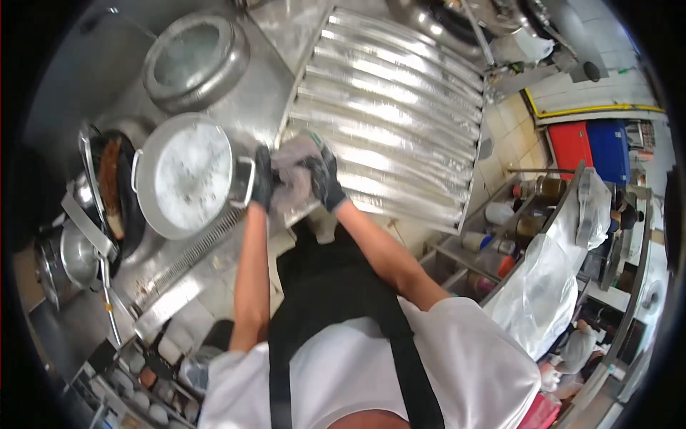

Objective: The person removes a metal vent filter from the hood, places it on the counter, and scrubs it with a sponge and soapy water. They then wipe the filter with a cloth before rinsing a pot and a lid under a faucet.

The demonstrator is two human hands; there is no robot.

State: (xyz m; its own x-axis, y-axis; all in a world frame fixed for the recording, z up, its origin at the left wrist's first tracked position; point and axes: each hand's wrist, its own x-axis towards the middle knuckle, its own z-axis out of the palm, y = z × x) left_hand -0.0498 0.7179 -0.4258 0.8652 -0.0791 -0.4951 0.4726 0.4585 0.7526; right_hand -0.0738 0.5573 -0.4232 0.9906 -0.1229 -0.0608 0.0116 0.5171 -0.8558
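Both my hands wear black gloves and are close together at the steel counter's front. A greyish-pink cloth (294, 163) is bunched between them. My right hand (326, 179) has its fingers wrapped round the cloth's right side. My left hand (262, 179) is at the cloth's left edge, beside the handle of a pot; its fingers are mostly hidden. That two-handled pot (191, 175) holds white, foamy liquid with dark specks. Just right of my hands lies a ridged, shiny metal panel (393, 114), wet-looking and tilted in view.
A round metal vessel (196, 61) stands behind the pot. Pans, a brush (111, 179) and utensils crowd the left. Shelves with jars (530, 227) and plastic sheeting (539, 286) are at the right, with red (570, 149) and blue (607, 150) boxes beyond. Another person's hand (549, 375) shows lower right.
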